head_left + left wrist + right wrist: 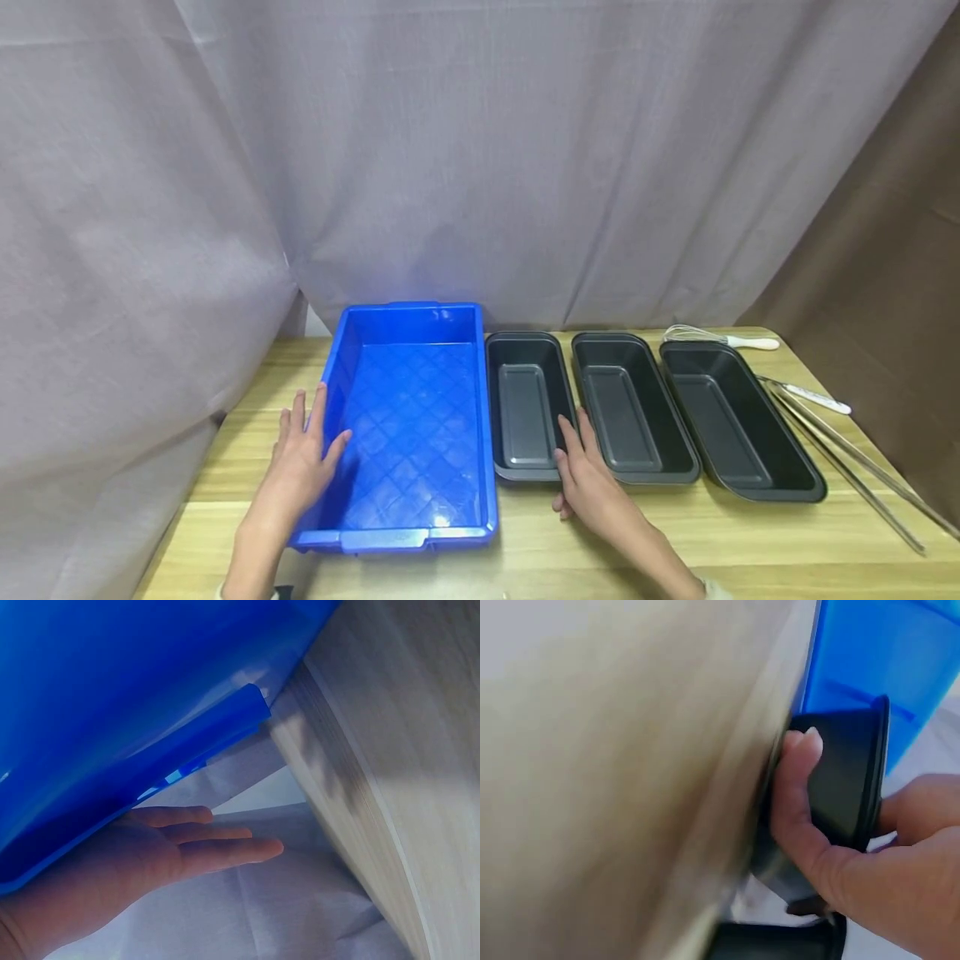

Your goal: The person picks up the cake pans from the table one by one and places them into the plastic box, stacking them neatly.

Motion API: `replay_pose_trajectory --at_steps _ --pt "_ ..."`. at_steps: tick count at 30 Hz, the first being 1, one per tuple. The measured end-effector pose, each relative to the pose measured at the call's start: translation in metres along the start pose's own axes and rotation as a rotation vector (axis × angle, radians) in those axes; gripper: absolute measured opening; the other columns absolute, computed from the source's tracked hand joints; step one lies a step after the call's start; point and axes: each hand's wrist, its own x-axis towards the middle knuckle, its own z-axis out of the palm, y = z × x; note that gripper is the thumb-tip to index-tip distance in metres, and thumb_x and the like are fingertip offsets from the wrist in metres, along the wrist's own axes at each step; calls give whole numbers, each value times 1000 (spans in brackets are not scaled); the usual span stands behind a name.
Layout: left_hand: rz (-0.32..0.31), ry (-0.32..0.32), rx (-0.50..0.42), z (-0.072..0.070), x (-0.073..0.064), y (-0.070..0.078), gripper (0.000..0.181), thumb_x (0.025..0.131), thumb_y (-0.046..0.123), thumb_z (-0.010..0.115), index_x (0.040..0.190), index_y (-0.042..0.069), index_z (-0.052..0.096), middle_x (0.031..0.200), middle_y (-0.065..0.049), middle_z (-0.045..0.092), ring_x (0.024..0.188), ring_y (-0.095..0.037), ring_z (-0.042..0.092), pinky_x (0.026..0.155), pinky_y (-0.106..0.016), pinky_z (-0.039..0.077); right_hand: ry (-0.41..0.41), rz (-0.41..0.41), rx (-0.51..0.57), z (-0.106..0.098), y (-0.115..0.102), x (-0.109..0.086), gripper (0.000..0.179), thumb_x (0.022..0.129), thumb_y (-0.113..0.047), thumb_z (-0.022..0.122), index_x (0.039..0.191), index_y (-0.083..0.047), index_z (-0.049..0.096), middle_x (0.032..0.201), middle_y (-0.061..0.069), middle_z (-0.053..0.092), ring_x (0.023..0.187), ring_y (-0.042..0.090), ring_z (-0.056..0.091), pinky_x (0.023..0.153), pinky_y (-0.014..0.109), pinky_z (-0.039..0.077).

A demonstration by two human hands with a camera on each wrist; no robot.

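A deep blue plastic tray [408, 425] lies on the table, its inside bare. My left hand [298, 462] rests along its left rim, fingers straight on the outer side and thumb over the edge. In the left wrist view, the left palm [127, 859] lies against the tray's outer wall [135, 682]. Right of the tray stands a black loaf pan [525, 417]. My right hand [592, 492] holds its near right corner. The right wrist view shows curled fingers [795, 787] against the pan's outer wall [844, 765], below the rim.
Two more black loaf pans, a middle one [626, 417] and a right one [731, 425], stand in the same row. A whisk [720, 337], a white-handled utensil [817, 397] and long metal tongs [855, 458] lie beyond them on the wooden table [540, 562]. A grey curtain [480, 167] hangs behind.
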Motion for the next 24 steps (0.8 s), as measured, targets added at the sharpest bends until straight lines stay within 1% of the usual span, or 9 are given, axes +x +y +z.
replay_pose_trajectory --at_steps 4,6,8,11,13,16,19,22,24 --pt "10 9 1 1 0 -1 79 114 25 58 172 -6 14 171 -48 10 154 -75 15 121 -83 25 1 -5 120 0 7 1 63 118 -7 45 172 5 17 177 39 -11 65 20 76 64 30 64" --pt "15 15 6 1 0 -1 79 114 25 59 172 -6 14 170 -49 11 153 -76 16 121 -82 25 34 -13 119 1 10 1 62 118 -10 48 172 3 22 178 39 -4 79 29 81 83 35 65" --pt "17 19 7 2 0 -1 80 114 25 59 172 -6 14 170 -49 12 152 -76 17 121 -82 26 47 -11 169 2 13 0 63 117 -11 50 172 1 23 177 40 0 83 35 82 89 40 65" --pt "24 25 3 2 0 -2 80 114 24 60 172 -6 15 170 -49 12 152 -77 19 121 -82 27 38 11 352 6 16 0 68 116 -11 51 175 -7 18 160 55 28 86 39 82 89 44 65" --pt "27 22 -5 2 -1 -2 80 114 25 59 172 -6 14 170 -49 12 152 -76 19 121 -81 27 5 46 554 10 19 -1 73 117 -9 49 178 -15 10 158 56 26 79 36 82 75 43 68" --pt "29 19 -6 2 -2 -1 80 114 24 59 172 -6 13 171 -48 11 153 -75 21 122 -80 28 -9 65 745 16 24 -1 76 117 -6 46 178 -26 6 168 49 18 87 34 83 77 42 68" --pt "26 18 0 3 -2 -1 81 115 25 59 172 -6 12 171 -48 12 153 -73 23 122 -79 29 19 49 814 19 26 0 72 116 -1 43 177 -24 14 183 22 -10 100 28 82 88 43 68" --pt "28 26 -1 3 -2 -1 80 115 25 59 172 -6 13 171 -48 14 154 -71 25 123 -78 30 38 38 835 20 26 2 67 114 3 41 175 -17 22 184 13 -11 108 23 76 98 47 65" --pt "29 24 -2 3 -2 -2 81 115 25 59 172 -6 12 170 -48 14 154 -70 25 123 -77 30 46 38 844 19 24 2 64 113 5 41 173 -12 25 184 12 -11 129 29 66 101 50 64"
